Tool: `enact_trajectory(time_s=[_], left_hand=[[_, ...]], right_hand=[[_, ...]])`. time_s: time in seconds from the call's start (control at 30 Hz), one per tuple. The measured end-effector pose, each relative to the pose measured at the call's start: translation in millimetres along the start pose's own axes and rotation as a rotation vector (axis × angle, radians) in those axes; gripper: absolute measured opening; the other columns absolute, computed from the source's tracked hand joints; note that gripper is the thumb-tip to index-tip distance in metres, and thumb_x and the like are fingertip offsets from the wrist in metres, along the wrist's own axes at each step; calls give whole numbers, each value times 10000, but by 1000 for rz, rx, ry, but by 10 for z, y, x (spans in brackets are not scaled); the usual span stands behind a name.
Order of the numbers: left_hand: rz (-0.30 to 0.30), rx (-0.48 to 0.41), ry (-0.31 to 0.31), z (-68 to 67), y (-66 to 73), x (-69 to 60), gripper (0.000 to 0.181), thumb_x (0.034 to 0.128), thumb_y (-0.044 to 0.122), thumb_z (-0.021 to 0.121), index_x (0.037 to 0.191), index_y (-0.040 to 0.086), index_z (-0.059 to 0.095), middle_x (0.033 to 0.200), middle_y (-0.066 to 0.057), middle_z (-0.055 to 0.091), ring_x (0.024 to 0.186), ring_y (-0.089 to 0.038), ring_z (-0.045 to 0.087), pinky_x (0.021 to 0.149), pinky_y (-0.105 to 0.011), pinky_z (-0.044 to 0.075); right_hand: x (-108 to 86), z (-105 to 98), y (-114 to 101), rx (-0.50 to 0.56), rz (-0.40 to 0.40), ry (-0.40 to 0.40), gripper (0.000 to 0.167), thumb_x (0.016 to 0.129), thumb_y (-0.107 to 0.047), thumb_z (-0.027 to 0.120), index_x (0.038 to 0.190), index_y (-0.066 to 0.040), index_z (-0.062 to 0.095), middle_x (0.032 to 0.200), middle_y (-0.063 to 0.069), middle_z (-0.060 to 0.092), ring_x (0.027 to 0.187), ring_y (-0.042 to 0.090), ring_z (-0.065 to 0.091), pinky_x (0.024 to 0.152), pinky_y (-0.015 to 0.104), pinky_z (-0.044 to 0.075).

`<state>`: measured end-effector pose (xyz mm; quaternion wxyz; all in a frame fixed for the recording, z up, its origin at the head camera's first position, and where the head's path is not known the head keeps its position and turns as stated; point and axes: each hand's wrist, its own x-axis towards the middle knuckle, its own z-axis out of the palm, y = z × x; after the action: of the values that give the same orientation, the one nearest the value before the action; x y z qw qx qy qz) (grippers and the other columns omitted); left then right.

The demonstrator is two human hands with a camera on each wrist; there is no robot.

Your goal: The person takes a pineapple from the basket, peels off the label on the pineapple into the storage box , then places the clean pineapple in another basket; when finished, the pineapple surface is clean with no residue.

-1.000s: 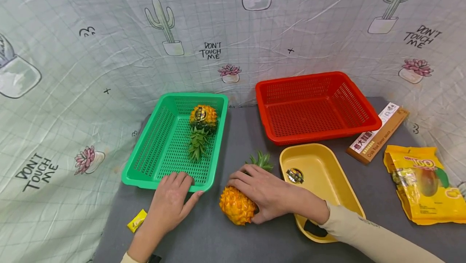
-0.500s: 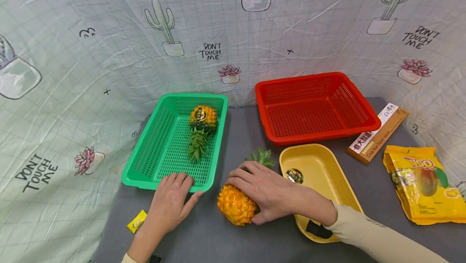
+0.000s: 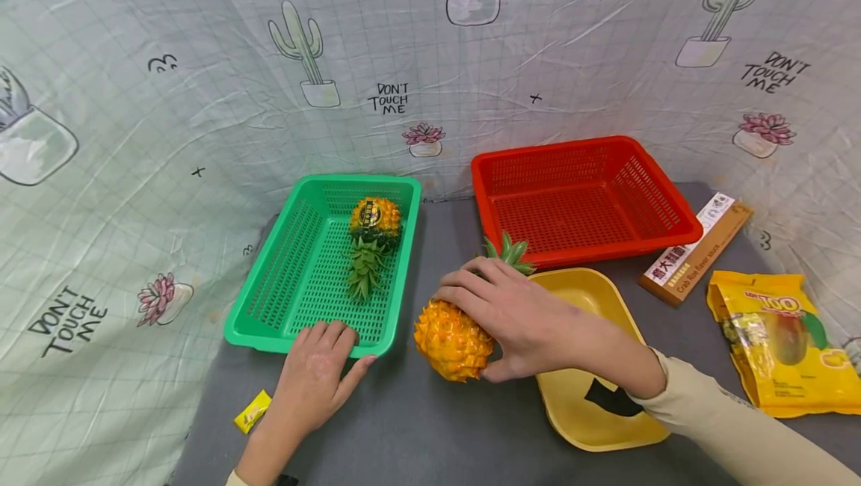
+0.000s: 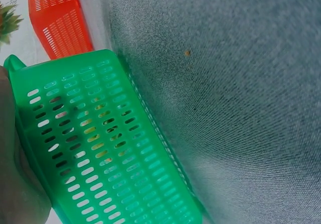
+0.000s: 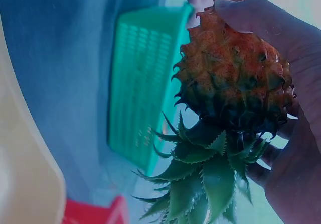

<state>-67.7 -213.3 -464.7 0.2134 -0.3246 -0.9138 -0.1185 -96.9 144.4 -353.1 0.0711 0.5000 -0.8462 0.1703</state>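
- While the right hand (image 3: 514,318) curled round it, opened about as wide as its body, a small orange pineapple with pointed scales (image 3: 454,340) was inside the grip, its spiky green leaf crown (image 3: 507,253) beyond the fingers.
- This fruit was, in my judgement, firm, of moderate weight and not slippery, because the skin looked rough; the thick body was the best place to hold, since the leaves could bend or prick.
- Left of the grip, the left hand (image 3: 319,374) held the near rim of a green perforated plastic basket (image 3: 316,269), in which a second orange pineapple (image 3: 375,218) lay; its raised side wall stood in the way there.
- Right of the grip, partly under the forearm, was a smooth yellow rounded tray (image 3: 585,291).
- Beyond the grip, a red perforated plastic basket (image 3: 558,209) stood near the crown.
- Farther right lay a long brown-and-white carton (image 3: 699,247) and a shiny yellow bag (image 3: 780,344).
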Motion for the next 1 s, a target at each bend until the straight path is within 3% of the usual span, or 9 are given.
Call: enact_trajectory(time_s=[0.33, 0.5, 0.73, 1.0], left_hand=[[0, 6, 8, 19, -4, -13, 531, 1110, 579, 410, 915, 107, 556, 876, -39, 502, 733, -264, 460, 651, -428, 370], [7, 7, 19, 27, -6, -24, 502, 1101, 566, 452, 911, 114, 556, 871, -32, 502, 726, -257, 459, 644, -422, 366], [0, 9, 18, 34, -7, -27, 535, 1112, 589, 390, 910, 122, 555, 868, -22, 496, 732, -254, 464, 649, -424, 366], [-2, 2, -1, 30, -9, -21, 531, 1110, 586, 396, 912, 114, 541, 878, -33, 492, 745, -263, 454, 671, -424, 366]], right_hand=[[-63, -385, 245, -38, 67, 48, 1013, 652, -449, 971, 1471, -100, 488, 1443, 44, 511, 1315, 270, 436, 1064, 513, 428], [-99, -490, 429, -62, 86, 84, 1004, 640, -439, 972, 1450, -84, 497, 1426, 49, 519, 1292, 276, 444, 1028, 503, 439], [-164, -613, 665, -57, 143, 100, 996, 617, -426, 989, 1420, -82, 512, 1402, 27, 536, 1254, 251, 452, 959, 470, 467], [-176, -740, 966, -63, 218, 106, 946, 628, -380, 991, 1385, -58, 525, 1349, 72, 552, 1234, 295, 461, 984, 501, 426]])
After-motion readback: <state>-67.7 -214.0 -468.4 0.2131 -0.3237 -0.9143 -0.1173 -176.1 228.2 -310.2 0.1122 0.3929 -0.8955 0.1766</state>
